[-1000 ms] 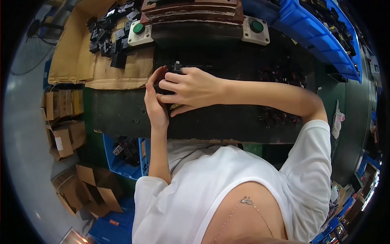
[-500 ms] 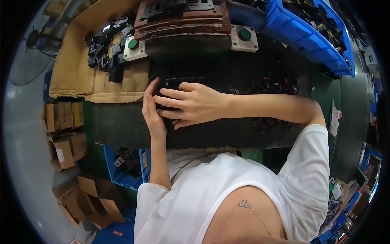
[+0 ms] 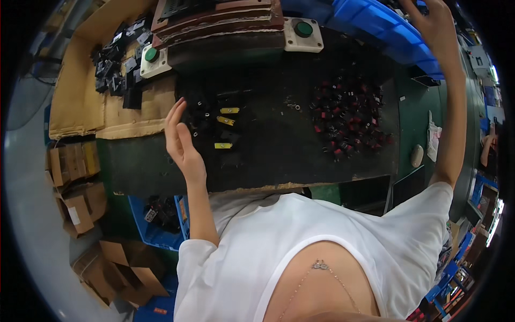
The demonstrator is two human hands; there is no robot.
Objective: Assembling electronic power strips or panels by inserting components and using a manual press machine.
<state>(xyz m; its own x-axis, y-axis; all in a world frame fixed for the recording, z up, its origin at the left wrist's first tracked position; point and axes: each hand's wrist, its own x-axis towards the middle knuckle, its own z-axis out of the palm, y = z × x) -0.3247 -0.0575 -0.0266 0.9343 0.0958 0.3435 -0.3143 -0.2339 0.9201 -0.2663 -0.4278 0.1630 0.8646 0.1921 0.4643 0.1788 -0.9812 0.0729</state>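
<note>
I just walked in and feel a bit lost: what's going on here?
The person's right hand is raised at the blue bin, partly cut off by the picture's edge, so I can't tell whether it holds anything. The left hand is open over the dark work table, near three yellow pieces. Red-and-black parts lie spread farther right.

Shows bright yellow on three strips [image 3: 229, 110] left of centre, black flecked with red on small parts [image 3: 346, 115] at right. Runs blue over the upper-right bin [image 3: 370, 29], tan over upper-left cardboard [image 3: 72, 104], green over top buttons [image 3: 303, 29], plain white across the shirt [image 3: 236, 257].
</note>
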